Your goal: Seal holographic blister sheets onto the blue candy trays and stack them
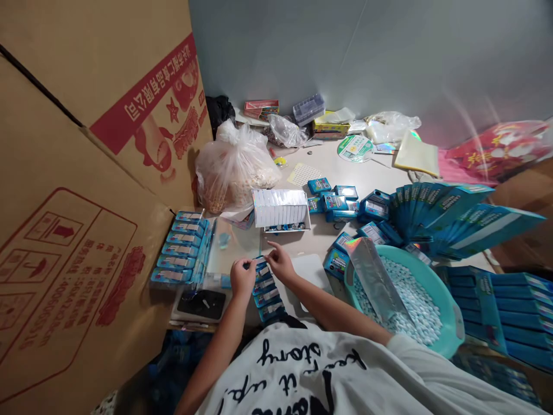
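Observation:
My left hand point(242, 278) and my right hand point(280, 263) meet over the top of a strip of small blue packets point(266, 292) lying on the table. My left fingers pinch the strip's upper end. My right fingertips are at the same end, but whether they grip it is hard to see. A larger row of blue packets point(181, 249) lies to the left of my left hand. A white box of cards point(280, 208) stands beyond both hands. To my right sits a teal basin point(444, 300) of pale blue tablets point(401, 302), with a silver foil bag point(375, 280) leaning in it.
A large printed cardboard box point(86, 190) walls the left side. A plastic bag of pale contents point(235, 167) stands behind the packets. Blue fanned display cards point(449, 216) and stacked blue cards point(496, 305) crowd the right. Assorted boxes and bags line the far wall point(367, 63).

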Demonstrator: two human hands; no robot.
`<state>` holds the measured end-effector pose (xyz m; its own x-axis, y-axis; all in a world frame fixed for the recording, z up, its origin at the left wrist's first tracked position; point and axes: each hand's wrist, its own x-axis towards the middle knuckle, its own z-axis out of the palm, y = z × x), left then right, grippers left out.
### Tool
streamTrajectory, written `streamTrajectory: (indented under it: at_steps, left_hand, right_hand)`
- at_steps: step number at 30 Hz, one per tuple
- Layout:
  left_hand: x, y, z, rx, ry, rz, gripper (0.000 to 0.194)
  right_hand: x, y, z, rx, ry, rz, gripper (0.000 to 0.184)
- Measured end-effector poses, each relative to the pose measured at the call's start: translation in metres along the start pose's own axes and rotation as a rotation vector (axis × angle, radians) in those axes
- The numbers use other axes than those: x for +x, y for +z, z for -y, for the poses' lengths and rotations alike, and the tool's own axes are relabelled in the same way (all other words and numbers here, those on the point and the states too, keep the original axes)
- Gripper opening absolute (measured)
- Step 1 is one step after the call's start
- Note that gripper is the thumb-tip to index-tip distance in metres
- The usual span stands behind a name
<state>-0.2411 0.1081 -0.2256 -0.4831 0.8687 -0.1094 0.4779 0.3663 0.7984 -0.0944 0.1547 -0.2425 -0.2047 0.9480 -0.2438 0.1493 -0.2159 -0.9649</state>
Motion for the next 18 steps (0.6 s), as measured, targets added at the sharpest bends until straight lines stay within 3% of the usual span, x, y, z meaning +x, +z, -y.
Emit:
streamTrajectory:
  at_steps: [6,11,14,18]
  left_hand:
    - [0.005,0.0,0.012,-0.028,-0.047,0.025,0.03]
    - [0.014,-0.021,0.027,-0.012,0.0,0.121,0.032]
    - [0.018,-0.036,0.036,0.059,0.052,0.104,0.028]
    - [0.028,-0.041,0.054,0.157,0.14,0.072,0.034]
  right_hand:
    - [0.004,0.0,-0.015,0.185,0.272,0.105,0.062]
    - [-0.007,0.006,-0.033,0.238,0.517,0.121,0.057]
    - [-0.018,0.002,-0.036,0.22,0.586,0.073,0.051]
    - [-0.04,-0.023,-0.031,0.197,0.601,0.016,0.045]
